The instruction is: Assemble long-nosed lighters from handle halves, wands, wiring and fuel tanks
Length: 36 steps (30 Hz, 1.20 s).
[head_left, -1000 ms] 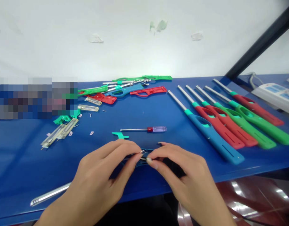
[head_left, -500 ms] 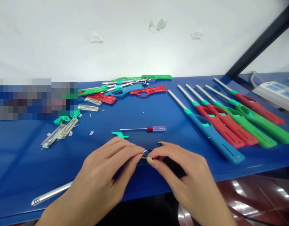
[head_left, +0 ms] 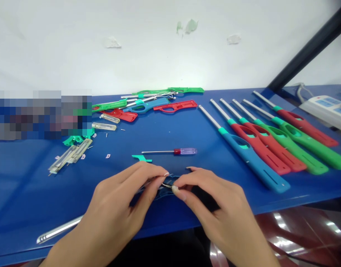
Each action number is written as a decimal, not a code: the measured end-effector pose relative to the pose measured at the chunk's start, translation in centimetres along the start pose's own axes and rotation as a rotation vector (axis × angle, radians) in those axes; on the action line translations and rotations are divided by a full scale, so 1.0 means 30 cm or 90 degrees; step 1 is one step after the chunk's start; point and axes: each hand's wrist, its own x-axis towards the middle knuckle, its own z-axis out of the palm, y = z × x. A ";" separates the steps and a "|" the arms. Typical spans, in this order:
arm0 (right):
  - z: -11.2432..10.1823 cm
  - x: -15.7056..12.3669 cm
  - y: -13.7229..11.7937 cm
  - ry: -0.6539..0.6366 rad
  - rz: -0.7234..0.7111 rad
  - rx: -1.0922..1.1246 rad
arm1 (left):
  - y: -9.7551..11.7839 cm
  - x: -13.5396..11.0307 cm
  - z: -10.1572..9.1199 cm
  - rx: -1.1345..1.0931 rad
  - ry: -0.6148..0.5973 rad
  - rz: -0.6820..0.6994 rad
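Observation:
Low over the front of the table, my left hand [head_left: 123, 193] is closed in a pinch at a thin white wire [head_left: 166, 174]. My right hand [head_left: 215, 189] pinches a small dark part beside it, mostly hidden by the fingertips. Beneath the fingers is a dark blue lighter handle half [head_left: 165, 192], largely covered by both hands. A silver lighter tube [head_left: 59, 230] sticks out past my left forearm. Just beyond my hands lie a teal trigger piece [head_left: 141, 158] and a screwdriver [head_left: 170, 151] with a clear purple handle.
Several assembled lighters [head_left: 254, 159] lie in a row at the right. Open handle shells [head_left: 148, 105] with wires are heaped at the back. Clear fuel tanks [head_left: 70, 157], teal pieces [head_left: 76, 140] and small screws lie left. A white power strip [head_left: 326, 109] stands far right.
My left fingertips have shifted slightly left, away from the right ones, uncovering more of the blue handle half and wire. The right hand has barely moved.

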 end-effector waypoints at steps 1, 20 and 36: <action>0.000 -0.001 0.000 -0.002 0.001 0.002 | -0.001 -0.001 0.001 0.007 0.007 -0.003; 0.007 -0.003 0.004 0.029 -0.015 -0.011 | -0.008 -0.005 0.002 0.017 -0.020 0.043; 0.002 -0.006 0.007 0.038 -0.013 -0.026 | -0.001 -0.018 -0.002 0.010 0.010 0.070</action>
